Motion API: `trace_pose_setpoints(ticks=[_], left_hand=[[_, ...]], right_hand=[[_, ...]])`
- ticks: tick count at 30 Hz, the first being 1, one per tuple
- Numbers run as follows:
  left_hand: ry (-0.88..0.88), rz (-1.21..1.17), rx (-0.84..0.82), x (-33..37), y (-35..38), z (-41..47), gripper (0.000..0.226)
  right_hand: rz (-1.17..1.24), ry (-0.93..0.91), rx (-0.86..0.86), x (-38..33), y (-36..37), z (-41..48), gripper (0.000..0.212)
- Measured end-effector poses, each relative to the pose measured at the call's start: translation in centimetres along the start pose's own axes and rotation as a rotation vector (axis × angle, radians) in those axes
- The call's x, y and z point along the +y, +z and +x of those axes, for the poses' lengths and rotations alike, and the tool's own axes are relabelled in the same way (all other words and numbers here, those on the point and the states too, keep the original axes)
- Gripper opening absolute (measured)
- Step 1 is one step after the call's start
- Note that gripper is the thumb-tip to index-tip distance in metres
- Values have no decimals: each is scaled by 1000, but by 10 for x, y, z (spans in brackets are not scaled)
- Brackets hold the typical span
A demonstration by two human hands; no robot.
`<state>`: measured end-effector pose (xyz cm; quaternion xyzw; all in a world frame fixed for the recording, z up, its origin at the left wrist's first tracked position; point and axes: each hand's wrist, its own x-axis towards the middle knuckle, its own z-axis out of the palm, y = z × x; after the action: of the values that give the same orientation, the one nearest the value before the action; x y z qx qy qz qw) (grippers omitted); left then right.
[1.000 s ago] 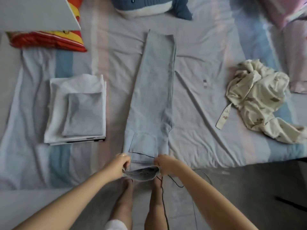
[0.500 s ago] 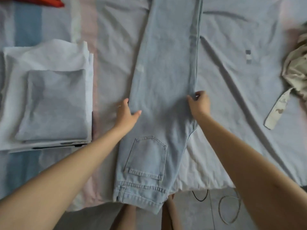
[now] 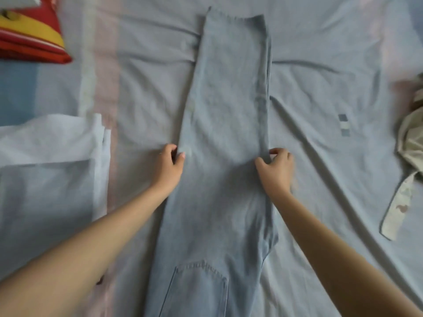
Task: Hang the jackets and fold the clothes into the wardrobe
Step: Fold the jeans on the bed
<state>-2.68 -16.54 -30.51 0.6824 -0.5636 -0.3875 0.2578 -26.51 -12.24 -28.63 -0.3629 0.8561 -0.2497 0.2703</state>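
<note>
Now the jeans (image 3: 224,133) are pinched mid-leg by left hand (image 3: 169,167) and right hand (image 3: 277,169), moved up from the waistband, seemingly for the fold.

Showing only bare forearms (image 3: 91,243), long and slim, tapering at the wrists into the left hand (image 3: 169,167) and right hand (image 3: 277,172).

A wrinkled pale blue fabric bedsheet (image 3: 320,53) with broad pink, white and deeper blue stripes fills nearly the whole view, long creases running across it. A small blue-and-white rectangular label (image 3: 344,127) sits on its right part, and a red, orange and yellow printed cushion (image 3: 29,42) lies at the far left corner. The light is soft and even.
</note>
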Motion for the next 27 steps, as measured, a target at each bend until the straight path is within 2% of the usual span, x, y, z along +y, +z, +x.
trace_pose_setpoints(ticks=[3,6,8,9,12,14,17,21,24,27], left_hand=[[19,35,-20,20,7,64,29],[43,58,-108,47,28,134,40],[34,39,-108,70,43,179,43],[32,25,-102,83,50,200,42],[50,-31,-73,104,60,237,41],[56,-37,-47,112,65,261,37],[117,-47,-29,116,70,278,28],[251,54,-2,115,70,287,27],[417,214,43,102,65,289,38],[311,204,124,97,69,289,45]], right_hand=[[177,14,-98,-44,8,78,50],[363,125,-132,-88,17,162,48],[404,152,-142,-113,21,207,43],[399,164,-138,-124,21,228,40],[205,97,-77,-134,23,266,49],[128,61,-63,-136,25,286,41],[209,38,24,-128,25,284,22],[246,-168,275,-112,27,268,19],[183,-173,181,-127,36,276,21],[39,-17,43,-141,35,290,35]])
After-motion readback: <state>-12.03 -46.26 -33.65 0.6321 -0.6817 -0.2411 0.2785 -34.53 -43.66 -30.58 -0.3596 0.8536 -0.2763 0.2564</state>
